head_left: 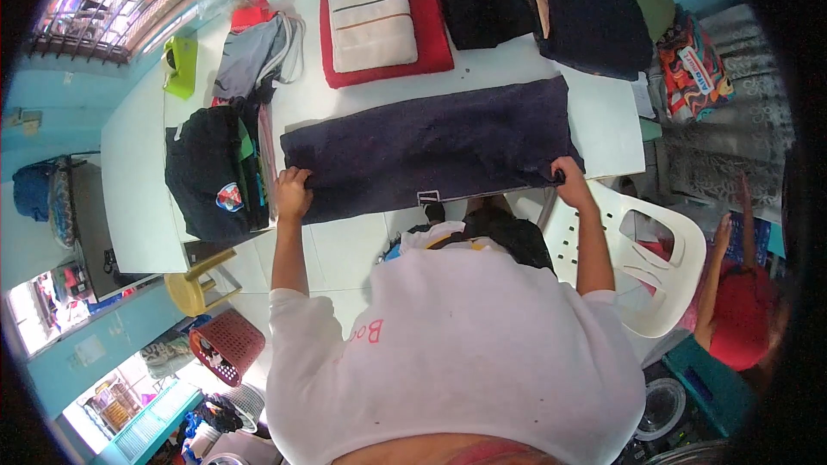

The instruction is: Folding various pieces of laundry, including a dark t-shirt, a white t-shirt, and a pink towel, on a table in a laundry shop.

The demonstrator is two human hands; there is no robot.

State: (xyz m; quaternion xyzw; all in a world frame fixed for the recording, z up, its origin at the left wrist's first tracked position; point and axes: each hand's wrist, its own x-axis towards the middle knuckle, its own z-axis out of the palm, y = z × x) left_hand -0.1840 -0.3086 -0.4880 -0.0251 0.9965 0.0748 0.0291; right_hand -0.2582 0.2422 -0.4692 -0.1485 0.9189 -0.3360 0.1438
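A dark navy cloth point(431, 142), folded into a long strip, lies across the white table in front of me. Its near edge reaches the table's front edge, where a small black-and-white label point(428, 198) shows. My left hand point(294, 193) is closed over the strip's left near corner. At the right near corner, my right hand point(570, 182) grips the fabric with curled fingers. Just left of my left hand sits a pile of folded black clothes point(207, 168) with a round coloured patch. Beyond the strip, a white striped towel point(372, 21) rests on a folded red towel point(435, 52).
Black folded cloths point(482, 10) and a dark rounded pile point(594, 21) stand at the back right. Far left are grey clothing point(250, 56) and a lime-green holder point(180, 67). A white plastic chair point(668, 232) is right of me, a yellow stool point(194, 288) left. Someone in red point(741, 319) is at the far right.
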